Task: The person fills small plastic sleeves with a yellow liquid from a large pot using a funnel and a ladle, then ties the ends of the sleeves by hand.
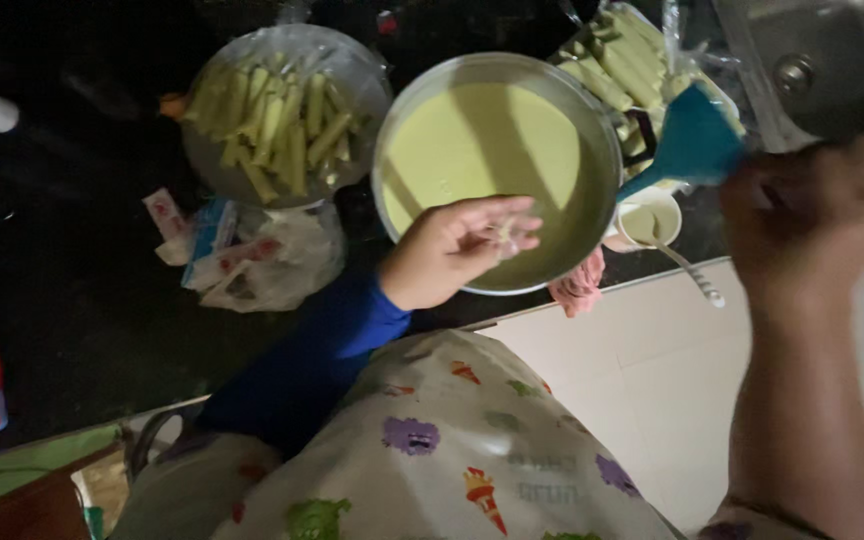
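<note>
Dim light, a dark floor (62, 290) beside pale tiles (652, 370)

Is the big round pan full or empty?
Largely full: pale yellow-green liquid covers the pan bottom, rising partway up its wall.

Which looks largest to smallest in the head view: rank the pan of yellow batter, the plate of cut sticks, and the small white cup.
1. Pan of yellow batter
2. Plate of cut sticks, slightly smaller
3. Small white cup, by far the smallest
</note>
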